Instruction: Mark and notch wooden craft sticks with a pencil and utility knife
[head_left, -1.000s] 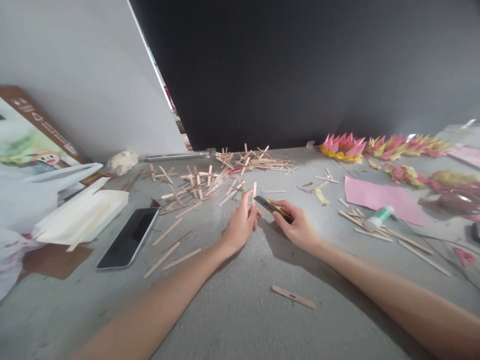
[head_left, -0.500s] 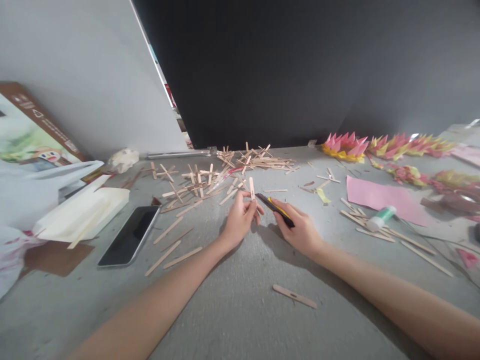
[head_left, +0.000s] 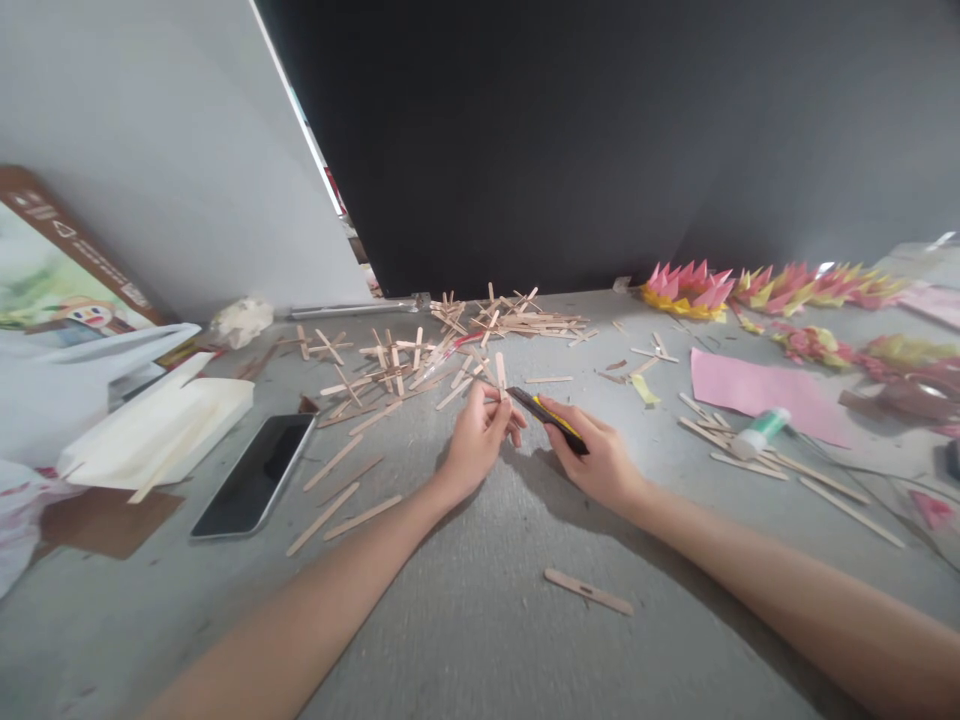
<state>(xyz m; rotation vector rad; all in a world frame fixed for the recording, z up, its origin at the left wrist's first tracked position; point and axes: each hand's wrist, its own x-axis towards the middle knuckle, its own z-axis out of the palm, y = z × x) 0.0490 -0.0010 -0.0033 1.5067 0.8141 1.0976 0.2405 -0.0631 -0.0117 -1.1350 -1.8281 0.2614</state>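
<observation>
Between the thumb and fingers of my left hand a wooden popsicle stick is pinched, its upper end pointing up and away. My right hand is closed around a black and yellow utility knife. The knife's tip points left and lies close by the stick; whether it touches is too small to tell. On the grey table nearer to me lies a single popsicle stick with a slot in its middle. A heap of popsicle sticks, some crossed together, spreads beyond my hands.
A phone and an open white paper box lie at left beside a plastic bag. At right are a glue stick, pink paper and pink-yellow folded paper pieces. A black panel stands behind.
The stick and the knife stay in nearly the same place in my hands. The whole view has shifted very slightly.
</observation>
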